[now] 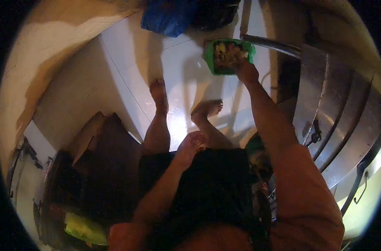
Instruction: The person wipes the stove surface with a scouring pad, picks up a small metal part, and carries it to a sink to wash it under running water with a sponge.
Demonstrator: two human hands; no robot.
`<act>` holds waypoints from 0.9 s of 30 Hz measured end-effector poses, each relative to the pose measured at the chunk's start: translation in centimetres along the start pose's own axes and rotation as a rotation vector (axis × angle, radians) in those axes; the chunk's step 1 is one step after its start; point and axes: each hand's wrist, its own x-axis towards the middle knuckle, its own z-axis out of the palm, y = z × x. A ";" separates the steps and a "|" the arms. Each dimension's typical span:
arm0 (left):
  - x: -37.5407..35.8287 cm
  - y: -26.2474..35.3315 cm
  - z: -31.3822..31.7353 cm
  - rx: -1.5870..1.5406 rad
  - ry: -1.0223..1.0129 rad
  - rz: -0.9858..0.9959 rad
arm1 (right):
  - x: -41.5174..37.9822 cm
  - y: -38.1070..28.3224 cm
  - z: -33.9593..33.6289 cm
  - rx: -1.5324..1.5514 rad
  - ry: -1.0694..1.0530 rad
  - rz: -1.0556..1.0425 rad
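Observation:
A green plastic bin stands on the tiled floor, with mixed food scraps inside it. My right hand reaches down over the bin's near right corner. Its fingers blur into the dim scraps, so their grip does not show. Close to my lap, my left hand is held with curled fingers. A small pale bit appears at its fingertips, too small to name.
A blue plastic bag lies at the top beside a dark bag. My bare feet are on the floor. Metal panels and a metal tube are on the right. Dark brown furniture stands left.

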 end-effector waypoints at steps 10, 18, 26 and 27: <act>-0.1 -0.1 0.2 0.055 -0.027 0.016 | -1.9 -2.6 -3.5 -0.925 -0.485 0.040; 0.4 -0.1 -0.1 0.040 0.004 -0.049 | -0.2 -5.0 -2.5 -0.802 -0.328 0.191; -0.3 -0.9 0.0 0.089 0.005 -0.103 | -4.9 1.4 -7.0 -0.461 -0.231 0.474; -0.4 -0.7 0.0 0.071 0.027 -0.107 | -5.5 0.4 -7.8 0.103 -0.061 1.095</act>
